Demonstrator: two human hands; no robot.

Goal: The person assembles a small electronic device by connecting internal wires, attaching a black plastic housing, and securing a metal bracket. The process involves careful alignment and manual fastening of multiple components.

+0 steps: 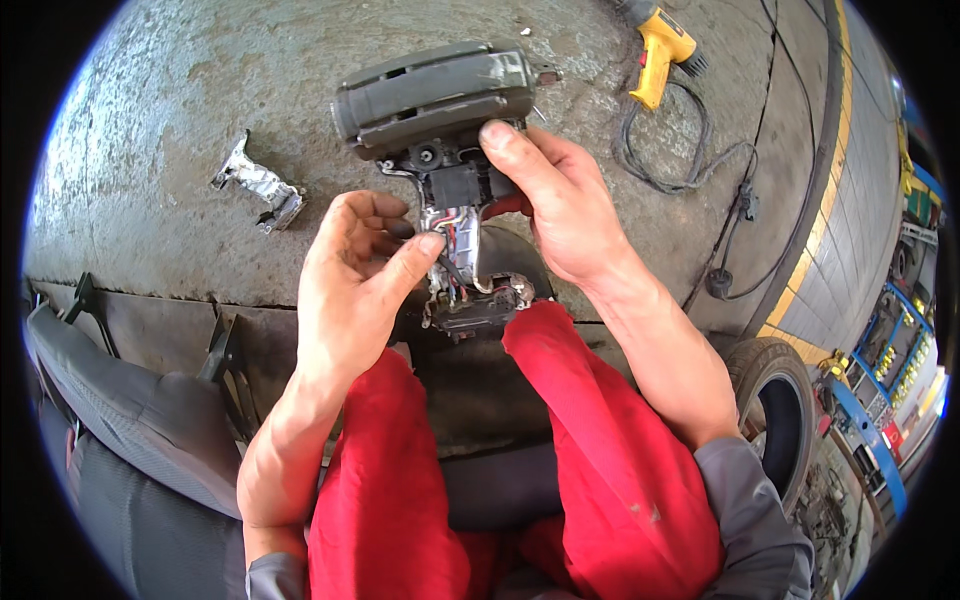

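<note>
**Listener:** What are the hands doing?

**Describer:** Handling a dark mechanical assembly (435, 95) whose middle lies open, with coloured wires (462, 226) bared. It is held in front of the seated person, its lower end near the knees of the red trousers (395, 470). The step in hand looks like sorting or checking those wires.

**Listener:** And the fingers?

**Describer:** The right hand (575, 205) is closed on the assembly, thumb on its ribbed upper housing (the other fingers are mostly hidden behind). The left hand (345, 285) has its thumb against the wiring and its fingers half curled beside it — I cannot tell whether they pinch anything.

**Listener:** What does the next move call for?

**Describer:** A steady right grip and a light left touch, I'd judge; the wires crowd a narrow channel, and the left thumb covers part of it.

**Listener:** What else is around?

**Describer:** On the concrete floor (560, 120), a yellow power tool (665, 55) with a looped cord (703, 150), and a silvery bent piece (262, 185) — both well apart from the hands. A tyre (775, 400) stands at right.
</note>
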